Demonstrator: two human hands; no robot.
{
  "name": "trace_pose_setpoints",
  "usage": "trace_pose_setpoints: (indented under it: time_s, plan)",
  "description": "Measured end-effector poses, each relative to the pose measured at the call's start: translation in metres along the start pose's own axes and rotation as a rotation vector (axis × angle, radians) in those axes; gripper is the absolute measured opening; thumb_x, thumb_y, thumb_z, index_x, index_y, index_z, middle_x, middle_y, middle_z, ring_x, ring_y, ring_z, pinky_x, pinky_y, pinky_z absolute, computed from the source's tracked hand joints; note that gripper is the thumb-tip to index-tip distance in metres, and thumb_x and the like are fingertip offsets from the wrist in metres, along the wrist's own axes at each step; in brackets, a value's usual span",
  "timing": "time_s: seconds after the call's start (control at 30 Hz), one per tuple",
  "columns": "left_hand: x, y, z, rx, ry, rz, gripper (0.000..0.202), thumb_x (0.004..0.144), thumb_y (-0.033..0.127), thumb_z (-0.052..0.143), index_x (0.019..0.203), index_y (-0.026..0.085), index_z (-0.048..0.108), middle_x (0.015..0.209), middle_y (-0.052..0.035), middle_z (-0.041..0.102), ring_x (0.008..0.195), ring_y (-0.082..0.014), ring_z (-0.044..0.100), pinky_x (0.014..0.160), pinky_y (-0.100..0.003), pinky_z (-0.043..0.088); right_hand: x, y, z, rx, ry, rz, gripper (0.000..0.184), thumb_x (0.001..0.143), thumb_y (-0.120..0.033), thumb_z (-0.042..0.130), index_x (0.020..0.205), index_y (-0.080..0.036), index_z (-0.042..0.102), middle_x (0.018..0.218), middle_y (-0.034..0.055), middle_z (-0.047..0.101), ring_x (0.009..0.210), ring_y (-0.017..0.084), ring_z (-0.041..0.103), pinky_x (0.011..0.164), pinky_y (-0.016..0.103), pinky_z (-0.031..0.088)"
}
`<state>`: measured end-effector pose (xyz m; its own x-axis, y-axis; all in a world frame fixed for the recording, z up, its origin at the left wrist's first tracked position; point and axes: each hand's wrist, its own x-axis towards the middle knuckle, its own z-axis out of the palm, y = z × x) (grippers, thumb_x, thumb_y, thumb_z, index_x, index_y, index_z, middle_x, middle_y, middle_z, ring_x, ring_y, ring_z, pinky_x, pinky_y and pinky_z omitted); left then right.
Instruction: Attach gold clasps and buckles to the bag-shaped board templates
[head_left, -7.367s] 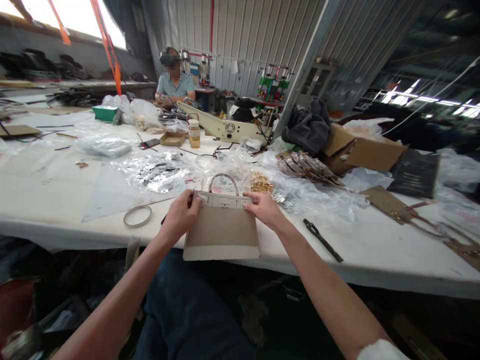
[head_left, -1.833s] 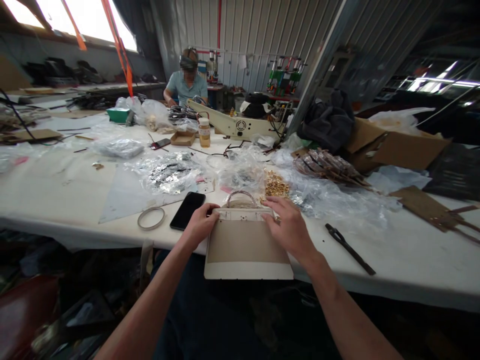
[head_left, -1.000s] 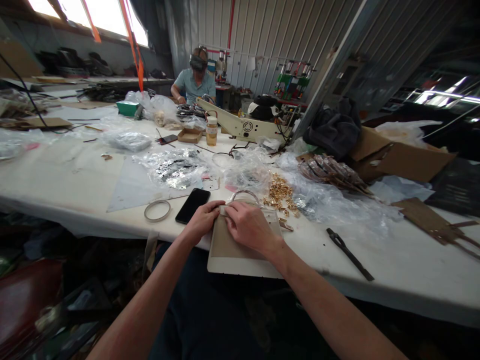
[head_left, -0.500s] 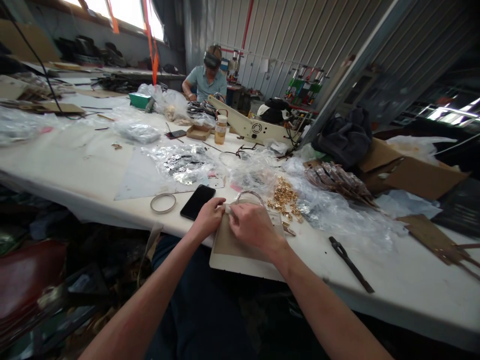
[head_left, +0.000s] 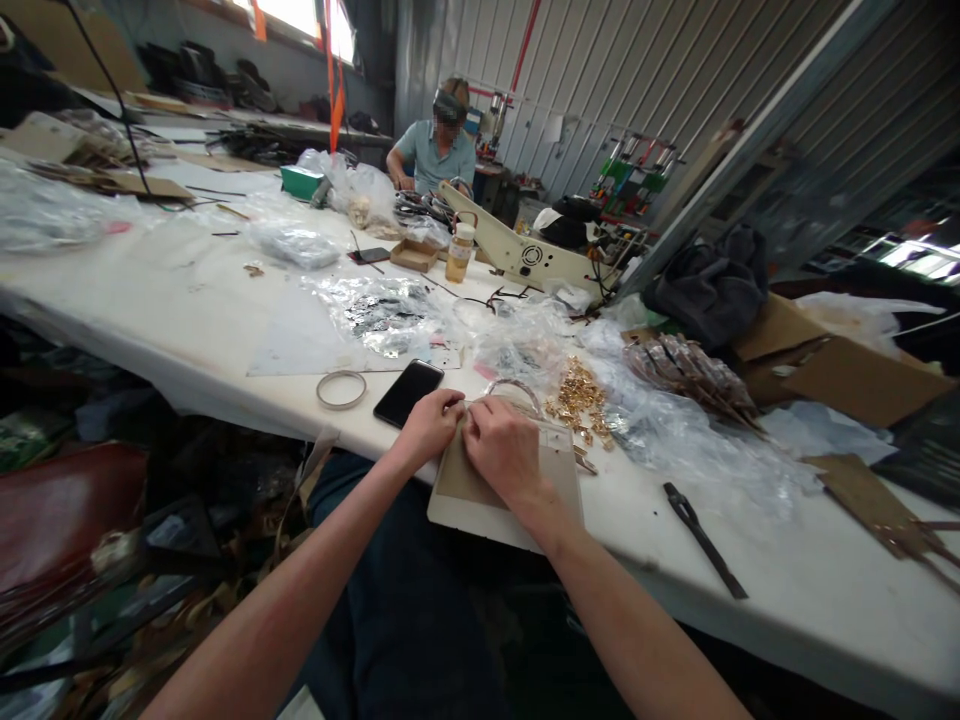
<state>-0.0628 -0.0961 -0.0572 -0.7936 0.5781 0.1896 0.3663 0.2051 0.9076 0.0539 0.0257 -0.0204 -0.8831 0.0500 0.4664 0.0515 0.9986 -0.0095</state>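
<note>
A flat beige bag piece (head_left: 469, 512) with a paler border lies over the table's front edge, above my lap. A clear-wrapped curved handle (head_left: 517, 388) rises at its far side. My left hand (head_left: 431, 432) is at the piece's upper left edge, fingers pinched together. Right beside it, my right hand (head_left: 501, 445) rests over the piece with its fingers curled in toward the left fingertips. Whatever is between the fingers is too small and covered to make out. A black phone (head_left: 409, 392) lies just left of my hands, and small gold metal fittings (head_left: 577, 395) are heaped to the right.
A ring-shaped roll (head_left: 340, 390) lies left of the phone. To the right is a dark slotted metal tool (head_left: 703, 540). Plastic bags (head_left: 697, 455), a capped bottle (head_left: 460, 252) and a cream machine (head_left: 517, 252) stand farther back. A co-worker (head_left: 435, 150) sits across the table.
The view has shifted, so most things appear a little farther right. Both hands stay at the same edge of the bag piece; the right fingers have curled in more closely.
</note>
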Motion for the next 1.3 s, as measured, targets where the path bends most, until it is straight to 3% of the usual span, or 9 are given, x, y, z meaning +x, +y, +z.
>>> trace_pose_setpoints:
  time_s: [0.13, 0.27, 0.53, 0.67, 0.83, 1.07, 1.3]
  plan:
    - [-0.007, 0.001, 0.006, 0.08, 0.07, 0.045, 0.034, 0.104, 0.018, 0.057, 0.129, 0.015, 0.08, 0.135, -0.0168, 0.078, 0.13, -0.0327, 0.071, 0.119, -0.043, 0.052, -0.006, 0.003, 0.008, 0.139, 0.109, 0.045, 0.018, 0.111, -0.011, 0.058, 0.106, -0.019, 0.072, 0.108, 0.0111, 0.073, 0.103, 0.031, 0.067, 0.088, 0.039, 0.05]
    - [-0.014, 0.003, 0.012, 0.207, 0.106, 0.126, 0.039, 0.107, 0.018, 0.051, 0.136, 0.013, 0.076, 0.136, -0.019, 0.077, 0.131, -0.0337, 0.069, 0.121, -0.046, 0.045, -0.01, 0.006, 0.011, 0.236, 0.137, 0.064, 0.022, 0.115, -0.013, 0.053, 0.114, -0.019, 0.074, 0.115, 0.0113, 0.075, 0.108, 0.031, 0.069, 0.095, 0.04, 0.052]
    - [-0.02, 0.001, 0.023, 0.197, 0.112, 0.118, 0.042, 0.11, 0.019, 0.046, 0.143, 0.017, 0.073, 0.13, -0.0141, 0.08, 0.121, -0.0294, 0.072, 0.124, -0.042, 0.039, -0.015, 0.004, 0.013, 0.236, 0.161, 0.06, 0.029, 0.119, -0.014, 0.048, 0.119, -0.017, 0.077, 0.121, 0.0139, 0.076, 0.112, 0.031, 0.072, 0.099, 0.041, 0.054]
    - [-0.018, 0.0, 0.018, 0.191, 0.094, 0.095, 0.044, 0.111, 0.021, 0.044, 0.142, 0.013, 0.074, 0.133, -0.017, 0.079, 0.126, -0.0309, 0.072, 0.123, -0.042, 0.041, -0.017, 0.004, 0.016, 0.281, 0.2, 0.064, 0.028, 0.119, -0.017, 0.049, 0.121, -0.016, 0.077, 0.119, 0.0136, 0.077, 0.108, 0.031, 0.073, 0.098, 0.041, 0.054]
    - [-0.016, 0.002, 0.013, 0.217, 0.046, 0.047, 0.044, 0.112, 0.022, 0.044, 0.143, 0.015, 0.074, 0.134, -0.0139, 0.08, 0.129, -0.0289, 0.072, 0.123, -0.041, 0.045, -0.012, 0.01, 0.017, 0.453, 0.242, 0.114, 0.02, 0.113, -0.022, 0.056, 0.118, -0.019, 0.075, 0.112, 0.0106, 0.078, 0.098, 0.029, 0.074, 0.089, 0.04, 0.056]
    - [-0.02, 0.004, 0.021, 0.292, 0.134, 0.085, 0.043, 0.111, 0.017, 0.043, 0.141, 0.013, 0.074, 0.125, -0.0148, 0.082, 0.117, -0.0278, 0.076, 0.126, -0.044, 0.042, -0.004, 0.015, 0.014, 0.655, 0.214, 0.14, 0.016, 0.107, -0.026, 0.061, 0.114, -0.02, 0.074, 0.103, 0.0061, 0.078, 0.086, 0.026, 0.073, 0.08, 0.037, 0.054]
    - [-0.023, 0.003, 0.027, 0.295, 0.204, 0.104, 0.042, 0.111, 0.016, 0.045, 0.14, 0.011, 0.075, 0.111, -0.013, 0.084, 0.105, -0.0269, 0.077, 0.123, -0.044, 0.042, -0.004, 0.016, 0.016, 0.587, 0.202, 0.083, 0.015, 0.105, -0.02, 0.058, 0.108, -0.02, 0.073, 0.101, 0.0062, 0.076, 0.086, 0.026, 0.071, 0.081, 0.036, 0.052]
